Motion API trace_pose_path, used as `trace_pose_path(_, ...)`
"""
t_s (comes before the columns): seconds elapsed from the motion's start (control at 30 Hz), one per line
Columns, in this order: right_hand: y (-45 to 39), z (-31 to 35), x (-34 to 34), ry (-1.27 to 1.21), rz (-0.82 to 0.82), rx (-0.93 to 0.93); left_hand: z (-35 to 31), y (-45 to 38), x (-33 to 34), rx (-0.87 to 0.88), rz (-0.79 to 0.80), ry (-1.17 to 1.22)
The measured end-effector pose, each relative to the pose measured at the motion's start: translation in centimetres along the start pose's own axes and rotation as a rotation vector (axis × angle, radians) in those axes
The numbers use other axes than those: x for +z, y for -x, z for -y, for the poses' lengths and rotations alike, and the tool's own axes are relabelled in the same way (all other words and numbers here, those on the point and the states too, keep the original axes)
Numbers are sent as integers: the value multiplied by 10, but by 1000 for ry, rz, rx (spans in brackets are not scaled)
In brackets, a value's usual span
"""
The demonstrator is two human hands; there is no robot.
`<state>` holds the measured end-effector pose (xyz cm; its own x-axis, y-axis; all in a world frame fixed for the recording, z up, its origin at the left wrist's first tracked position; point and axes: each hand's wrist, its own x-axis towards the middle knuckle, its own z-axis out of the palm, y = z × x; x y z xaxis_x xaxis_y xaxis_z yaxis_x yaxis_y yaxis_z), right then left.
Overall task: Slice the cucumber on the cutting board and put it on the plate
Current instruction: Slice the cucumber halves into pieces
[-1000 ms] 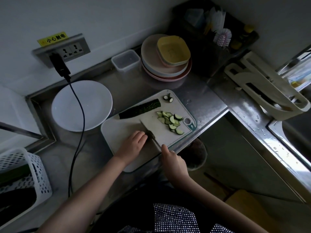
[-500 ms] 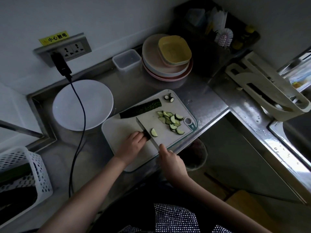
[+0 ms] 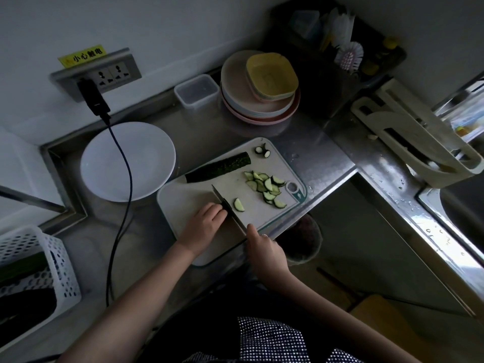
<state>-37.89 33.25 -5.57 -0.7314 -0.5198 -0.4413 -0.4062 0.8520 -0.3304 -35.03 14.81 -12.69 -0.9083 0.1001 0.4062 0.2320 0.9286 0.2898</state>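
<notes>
On the steel tabletop lies a pale cutting board. The left hand rests on the board with fingers curled down over a short dark piece of cucumber, most of it hidden under the fingertips. The right hand grips the handle of a knife, index finger stretched along its back; the blade stands on edge just beside the left fingertips. One half-moon slice lies flat just right of the blade, apart from it. Further right, near the board's hanging hole, sits a loose pile of slices. A long uncut cucumber half, skin up, lies along the far edge of the board, and two small end pieces sit at the far corner. The white plate stands left of the board, its rim close to the board's corner, with a black cable running across it from the wall socket.
</notes>
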Motion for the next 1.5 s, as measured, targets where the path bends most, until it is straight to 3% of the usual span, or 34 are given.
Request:
trace_pose_path(0.2, 3, -9, -9, -99, -89, 81, 1, 0, 0, -43, 15, 1)
trace_pose_path(0.43, 7, 0, -5, -98, -65, -38, 1, 2, 0, -50, 4, 2)
trace_pose_path(0.7, 3, 1, -1, -54, -38, -45, 2, 2, 2, -61, 34, -41)
trace_pose_path(0.93, 2, 3, -2, -40, 7, -9, 1, 2, -4, -50, 20, 18)
trace_pose_path(1.2, 5, -3, -5, -132, -77, 82, 1, 7, -7, -78, 31, 23)
trace_pose_path(1.5, 11, 6, -2, -95, -31, -26, 1, 5, -9, -93, 84, -2)
